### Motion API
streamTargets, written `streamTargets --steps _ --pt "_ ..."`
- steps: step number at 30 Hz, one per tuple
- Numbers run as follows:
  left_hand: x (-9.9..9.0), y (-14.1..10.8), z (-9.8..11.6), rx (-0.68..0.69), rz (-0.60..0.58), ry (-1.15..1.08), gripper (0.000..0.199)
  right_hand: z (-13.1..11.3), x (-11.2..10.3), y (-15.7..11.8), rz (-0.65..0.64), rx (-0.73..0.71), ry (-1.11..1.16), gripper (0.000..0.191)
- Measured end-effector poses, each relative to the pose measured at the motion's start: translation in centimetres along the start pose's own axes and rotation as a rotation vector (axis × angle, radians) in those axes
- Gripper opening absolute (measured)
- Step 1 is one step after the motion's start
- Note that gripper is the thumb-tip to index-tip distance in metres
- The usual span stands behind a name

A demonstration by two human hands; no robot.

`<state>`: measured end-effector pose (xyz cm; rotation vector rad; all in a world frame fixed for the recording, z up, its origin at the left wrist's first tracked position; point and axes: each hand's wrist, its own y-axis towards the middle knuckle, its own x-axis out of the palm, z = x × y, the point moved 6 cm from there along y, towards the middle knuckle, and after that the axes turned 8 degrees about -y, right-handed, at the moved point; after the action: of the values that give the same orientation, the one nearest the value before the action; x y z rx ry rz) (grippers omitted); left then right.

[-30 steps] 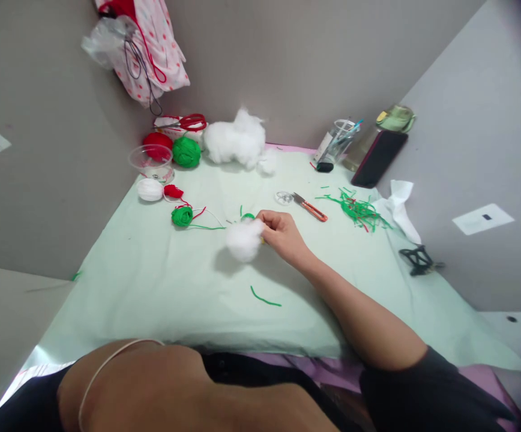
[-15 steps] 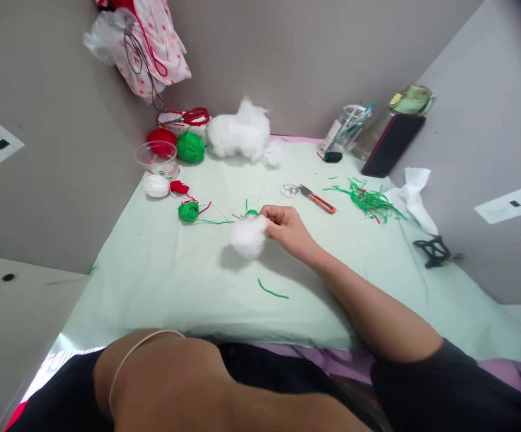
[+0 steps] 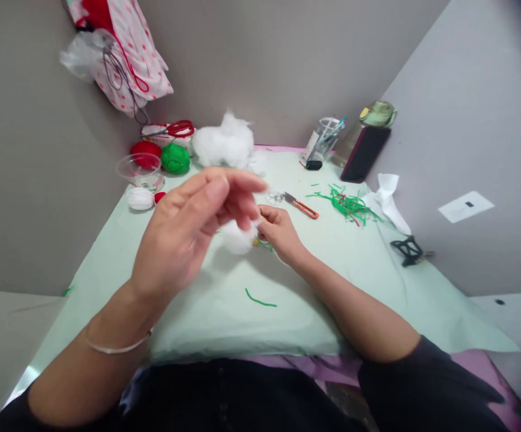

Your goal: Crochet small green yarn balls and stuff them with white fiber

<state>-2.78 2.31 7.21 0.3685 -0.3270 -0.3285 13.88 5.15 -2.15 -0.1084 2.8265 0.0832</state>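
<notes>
A white tuft of fibre stuffing [image 3: 237, 238] is pinched between the thumb and fingers of my right hand [image 3: 281, 231], over the middle of the table. Just beneath that hand, bits of green yarn [image 3: 267, 245] and a small yellow spot peek out. My left hand [image 3: 179, 231] is raised in front of the tuft, nearer the camera, its fingers loosely bent and apart with nothing visible in them. It hides the small green ball of yarn behind it. One short green yarn piece [image 3: 260, 299] lies closer to the front edge.
At the back stand a large heap of stuffing [image 3: 224, 144], green yarn [image 3: 176, 158], red yarn [image 3: 146, 154] and red-handled scissors [image 3: 179, 128]. Orange thread snips [image 3: 303, 206], green yarn scraps [image 3: 348, 205], a phone [image 3: 366, 155] and a black stand [image 3: 408, 251] lie to the right.
My left hand has risen from close to my body to a place above the table, before the stuffing. My right hand keeps hold of the tuft. The view has shifted slightly.
</notes>
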Motion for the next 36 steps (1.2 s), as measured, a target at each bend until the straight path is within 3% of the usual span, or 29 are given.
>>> streamTargets --steps 3,5,7,9,13,18,26,31,33,36 --pt "-2.8 3.1 -4.2 0.006 0.213 -0.003 0.013 -0.2 -0.7 0.2 0.087 -0.041 0.024 0.024" --pt "-4.1 3.3 -7.9 -0.184 0.278 -0.003 0.016 -0.5 -1.0 0.1 0.123 -0.068 0.008 0.023" --pt "-4.0 2.7 -10.3 -0.323 0.213 -0.03 0.025 -0.9 -1.2 -0.1 0.144 -0.094 -0.024 0.021" --pt "-3.2 1.7 -11.3 -0.403 0.14 -0.059 0.033 -1.2 -1.3 -0.3 0.168 -0.114 -0.082 0.019" --pt "-1.0 0.3 -11.3 -0.526 0.04 -0.119 0.039 -1.0 -1.4 -0.5 0.217 -0.124 -0.205 0.012" --pt "-1.1 0.3 -11.1 -0.388 0.095 -0.044 0.039 -0.5 -1.0 -0.3 0.164 -0.115 -0.271 0.014" --pt "-2.2 0.7 -10.7 -0.295 0.079 0.106 0.019 -1.8 -0.5 -0.8 -0.086 -0.165 -0.284 0.02" --pt "-2.5 0.8 -10.5 -0.271 0.103 0.18 0.015 -2.2 -0.1 -1.0 -0.278 -0.135 -0.085 0.024" --pt "-2.4 0.6 -10.4 -0.255 0.135 0.191 0.016 -1.9 0.0 -0.8 -0.267 -0.092 -0.033 0.024" --pt "-1.9 0.2 -10.5 -0.285 0.122 0.154 0.016 -1.5 -0.2 -0.5 -0.131 -0.053 -0.073 0.022"
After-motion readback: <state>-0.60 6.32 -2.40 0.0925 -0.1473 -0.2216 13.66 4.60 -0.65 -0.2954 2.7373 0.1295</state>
